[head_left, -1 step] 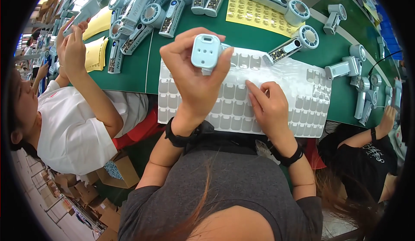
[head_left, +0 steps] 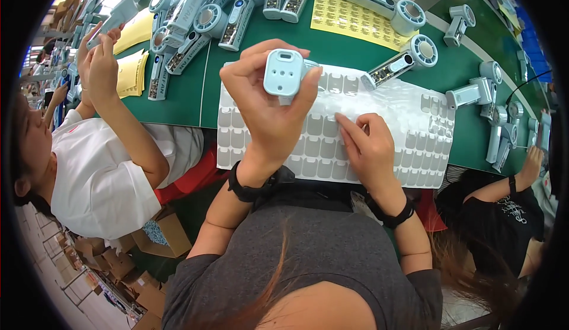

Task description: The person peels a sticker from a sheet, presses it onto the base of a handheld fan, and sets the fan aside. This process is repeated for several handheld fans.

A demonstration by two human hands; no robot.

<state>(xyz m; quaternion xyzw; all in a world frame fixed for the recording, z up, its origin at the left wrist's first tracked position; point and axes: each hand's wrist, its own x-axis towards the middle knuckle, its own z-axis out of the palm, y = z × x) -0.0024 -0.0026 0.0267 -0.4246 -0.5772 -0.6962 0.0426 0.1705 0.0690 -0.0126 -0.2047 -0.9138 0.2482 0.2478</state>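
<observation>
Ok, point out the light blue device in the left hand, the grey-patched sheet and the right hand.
Light blue device [head_left: 282,79]: head view, its end face.
Grey-patched sheet [head_left: 379,100]: head view, its plain white area.
Right hand [head_left: 374,147]: head view, back of the hand.

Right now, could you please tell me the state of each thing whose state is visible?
Light-blue device: held, end face toward camera.
Left hand: fingers wrapped around the device.
Sticker sheet: spread out, some places bare.
Right hand: index finger extended at the sheet, contact unclear.
Yellow sheet: lying flat, partly covered.
Cardboard box: open.
</observation>
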